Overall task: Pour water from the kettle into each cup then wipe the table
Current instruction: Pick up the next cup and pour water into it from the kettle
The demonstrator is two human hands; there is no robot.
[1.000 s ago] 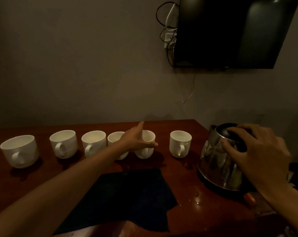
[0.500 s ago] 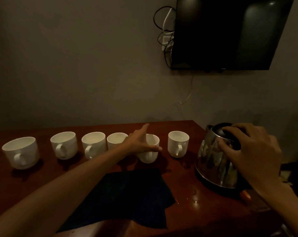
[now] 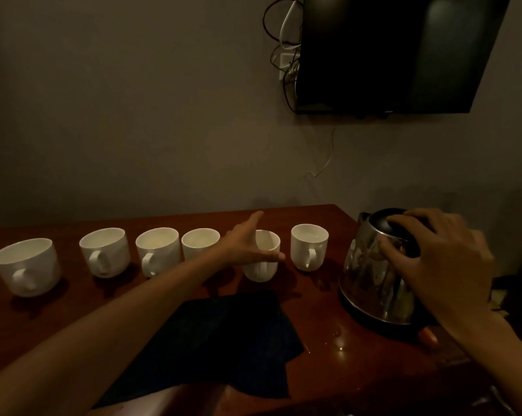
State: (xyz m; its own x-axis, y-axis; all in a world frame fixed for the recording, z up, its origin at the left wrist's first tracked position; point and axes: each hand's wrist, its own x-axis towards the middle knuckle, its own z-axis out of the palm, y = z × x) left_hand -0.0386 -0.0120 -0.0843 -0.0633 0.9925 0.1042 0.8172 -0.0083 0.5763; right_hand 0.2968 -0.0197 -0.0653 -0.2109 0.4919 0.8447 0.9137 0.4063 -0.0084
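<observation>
Several white cups stand in a row across the dark wooden table [image 3: 58,319]. My left hand [image 3: 247,244] grips the fifth cup from the left [image 3: 262,267] at its rim, index finger pointing away. The rightmost cup [image 3: 309,246] stands free beside it. On the right, a steel kettle [image 3: 373,274] with a black lid sits on its base. My right hand [image 3: 433,256] rests over the lid with fingers curled on it. A dark blue cloth [image 3: 223,340] lies flat in front of the cups.
Water drops [image 3: 337,337] glisten on the table between cloth and kettle. A black wall-mounted screen [image 3: 388,49] hangs above, with cables [image 3: 283,40] at its left. The table's right edge runs just past the kettle.
The view has shifted slightly. My left hand has drawn the fifth cup a little nearer to me, out of line with the row. My right hand stays on the kettle lid.
</observation>
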